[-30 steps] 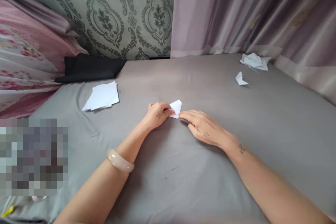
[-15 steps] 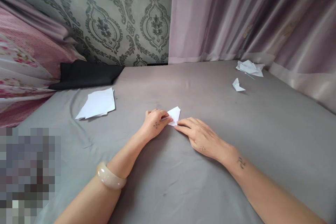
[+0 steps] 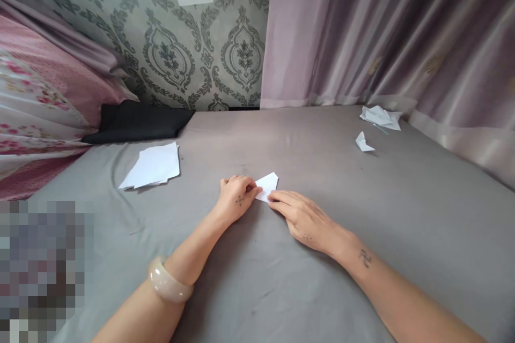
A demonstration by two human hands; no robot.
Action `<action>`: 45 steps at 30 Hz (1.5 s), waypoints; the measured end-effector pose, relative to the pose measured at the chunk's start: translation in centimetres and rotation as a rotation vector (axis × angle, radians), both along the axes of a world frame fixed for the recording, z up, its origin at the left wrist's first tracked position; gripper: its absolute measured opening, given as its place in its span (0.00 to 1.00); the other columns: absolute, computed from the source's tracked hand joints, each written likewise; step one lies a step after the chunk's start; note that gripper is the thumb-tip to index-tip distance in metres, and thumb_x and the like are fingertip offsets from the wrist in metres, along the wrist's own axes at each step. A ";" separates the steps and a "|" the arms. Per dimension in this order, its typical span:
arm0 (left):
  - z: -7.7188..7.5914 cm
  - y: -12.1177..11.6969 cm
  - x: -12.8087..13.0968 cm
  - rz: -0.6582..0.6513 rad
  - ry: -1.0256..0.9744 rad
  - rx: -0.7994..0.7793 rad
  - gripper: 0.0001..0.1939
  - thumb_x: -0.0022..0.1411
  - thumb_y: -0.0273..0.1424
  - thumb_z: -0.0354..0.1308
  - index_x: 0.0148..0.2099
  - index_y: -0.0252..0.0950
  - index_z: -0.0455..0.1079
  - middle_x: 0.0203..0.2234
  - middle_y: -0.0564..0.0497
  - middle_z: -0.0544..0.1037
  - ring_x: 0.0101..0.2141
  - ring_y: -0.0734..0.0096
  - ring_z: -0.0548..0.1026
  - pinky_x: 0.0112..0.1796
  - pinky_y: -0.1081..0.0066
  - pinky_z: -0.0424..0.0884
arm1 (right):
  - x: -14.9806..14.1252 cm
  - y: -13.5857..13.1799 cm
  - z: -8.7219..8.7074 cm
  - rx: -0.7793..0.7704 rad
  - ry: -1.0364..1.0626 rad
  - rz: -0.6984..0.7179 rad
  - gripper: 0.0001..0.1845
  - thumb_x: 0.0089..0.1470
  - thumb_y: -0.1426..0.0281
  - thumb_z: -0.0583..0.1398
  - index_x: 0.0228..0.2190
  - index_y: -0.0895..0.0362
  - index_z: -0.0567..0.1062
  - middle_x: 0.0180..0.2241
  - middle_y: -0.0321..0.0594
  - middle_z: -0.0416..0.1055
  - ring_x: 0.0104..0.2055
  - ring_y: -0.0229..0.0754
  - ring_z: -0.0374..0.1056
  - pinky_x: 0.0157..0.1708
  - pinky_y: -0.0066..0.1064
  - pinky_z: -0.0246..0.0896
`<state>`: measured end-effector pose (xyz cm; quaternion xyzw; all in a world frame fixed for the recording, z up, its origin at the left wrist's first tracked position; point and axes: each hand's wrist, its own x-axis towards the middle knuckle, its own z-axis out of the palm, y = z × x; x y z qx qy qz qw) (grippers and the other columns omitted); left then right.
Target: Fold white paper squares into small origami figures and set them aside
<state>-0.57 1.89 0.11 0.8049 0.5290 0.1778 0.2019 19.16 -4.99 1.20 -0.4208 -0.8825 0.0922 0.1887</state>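
A small folded sheet of white paper (image 3: 269, 182) lies on the grey cloth (image 3: 249, 268) between my hands, with a pointed top end. My left hand (image 3: 238, 196) grips its left edge, thumb on top and the other fingers curled. From the right, my right hand (image 3: 303, 217) has its thumb and fingertips on the paper's lower right edge, the fingers held close together. My palms and the paper's underside are hidden.
To the left rests a stack of white sheets (image 3: 155, 166), with a folded black cloth (image 3: 140, 120) behind it. At the back right are a folded paper piece (image 3: 364, 142) and a pile of folded papers (image 3: 380, 116). Curtains (image 3: 341, 32) and a patterned wall (image 3: 205, 59) border the surface.
The view has tilted up slightly, so everything sits a little lower. My right fingertips have shifted slightly further over the paper's lower edge. My left hand keeps its grip.
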 end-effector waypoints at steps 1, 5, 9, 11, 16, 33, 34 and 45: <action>0.0 0.0 0.0 -0.003 0.008 0.004 0.13 0.63 0.39 0.50 0.31 0.38 0.69 0.28 0.51 0.76 0.37 0.63 0.70 0.42 0.60 0.56 | 0.0 0.0 -0.1 -0.007 -0.002 -0.004 0.23 0.56 0.83 0.47 0.48 0.59 0.72 0.52 0.44 0.68 0.52 0.44 0.65 0.52 0.38 0.62; -0.1 0.0 0.0 -0.018 0.038 0.024 0.13 0.64 0.38 0.48 0.32 0.37 0.69 0.29 0.50 0.76 0.37 0.62 0.70 0.41 0.60 0.56 | -0.1 0.3 0.1 -0.031 -0.023 -0.007 0.22 0.56 0.83 0.47 0.45 0.57 0.73 0.52 0.44 0.69 0.50 0.44 0.67 0.48 0.38 0.65; 0.1 -0.1 0.1 -0.026 0.069 0.032 0.14 0.65 0.37 0.47 0.32 0.37 0.68 0.30 0.49 0.76 0.37 0.62 0.69 0.40 0.61 0.56 | 0.0 1.3 0.9 -0.029 -0.074 0.057 0.19 0.56 0.82 0.48 0.40 0.58 0.75 0.47 0.44 0.72 0.46 0.44 0.68 0.44 0.37 0.65; 0.2 -0.1 0.2 -0.023 0.080 0.028 0.14 0.65 0.37 0.47 0.32 0.37 0.68 0.31 0.49 0.76 0.37 0.61 0.69 0.40 0.61 0.56 | 0.2 1.9 1.3 -0.036 -0.085 0.104 0.18 0.56 0.82 0.49 0.37 0.57 0.76 0.43 0.43 0.73 0.43 0.42 0.68 0.41 0.35 0.65; 0.4 -0.1 0.3 -0.014 0.097 0.008 0.14 0.65 0.37 0.47 0.32 0.36 0.67 0.30 0.49 0.75 0.37 0.61 0.69 0.40 0.62 0.56 | 0.8 3.2 1.4 -0.070 -0.017 0.164 0.19 0.55 0.82 0.50 0.35 0.55 0.77 0.42 0.40 0.73 0.41 0.40 0.68 0.40 0.32 0.64; 0.3 -0.2 0.3 0.000 0.079 0.026 0.11 0.64 0.36 0.49 0.32 0.37 0.66 0.30 0.50 0.75 0.35 0.64 0.69 0.39 0.63 0.55 | 1.4 3.3 -0.2 0.024 0.089 0.229 0.20 0.55 0.83 0.50 0.40 0.56 0.76 0.52 0.43 0.71 0.54 0.43 0.66 0.53 0.42 0.62; 0.3 -0.2 0.3 0.003 0.078 0.029 0.11 0.64 0.36 0.50 0.32 0.37 0.66 0.30 0.50 0.75 0.35 0.64 0.69 0.39 0.63 0.55 | 1.5 3.3 -0.1 0.008 0.083 0.222 0.20 0.56 0.83 0.50 0.40 0.55 0.76 0.52 0.43 0.71 0.54 0.43 0.66 0.53 0.42 0.62; 1.2 -1.3 -0.2 0.118 0.169 0.181 0.13 0.68 0.35 0.42 0.40 0.37 0.67 0.39 0.45 0.74 0.41 0.60 0.68 0.39 0.63 0.59 | 1.3 2.8 0.1 -0.012 0.056 0.203 0.23 0.53 0.86 0.49 0.42 0.55 0.74 0.55 0.44 0.68 0.58 0.42 0.62 0.54 0.41 0.61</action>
